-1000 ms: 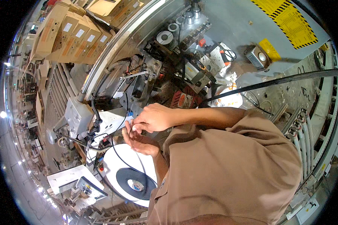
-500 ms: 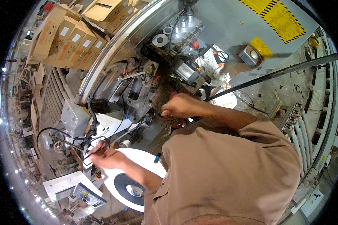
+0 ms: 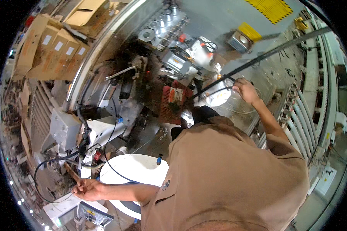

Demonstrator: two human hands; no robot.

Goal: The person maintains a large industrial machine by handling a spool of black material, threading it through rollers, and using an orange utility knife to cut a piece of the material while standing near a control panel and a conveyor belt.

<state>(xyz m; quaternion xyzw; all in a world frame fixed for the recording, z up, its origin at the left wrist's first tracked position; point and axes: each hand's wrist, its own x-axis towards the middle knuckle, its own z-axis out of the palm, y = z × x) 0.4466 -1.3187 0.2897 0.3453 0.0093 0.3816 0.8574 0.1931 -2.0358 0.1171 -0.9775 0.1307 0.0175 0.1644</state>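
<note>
My left hand (image 3: 89,189) is at the lower left with its fingers curled, beside a white box (image 3: 61,206) and a small display panel (image 3: 94,214). A thin black cable (image 3: 35,181) loops close to its fingertips; what the fingers hold, if anything, I cannot make out. My right hand (image 3: 245,90) is out at the right, just below a long dark bar (image 3: 273,50). Its fingers are closed at the end of a thin, dark, rod-like thing (image 3: 216,91), whose kind I cannot tell. A large white disc (image 3: 133,166) lies below my left forearm.
Ahead stands greasy machinery with a silver motor (image 3: 177,62) and a red ridged part (image 3: 169,106). A grey control box (image 3: 65,127) stands at the left. Cardboard boxes (image 3: 52,57) are stacked behind a curved metal rail (image 3: 81,73). Grey rollers (image 3: 302,119) run along the right.
My right hand has moved from the middle of the machine out to the right. My left hand has moved down and left, away from the white disc. The view has shifted somewhat.
</note>
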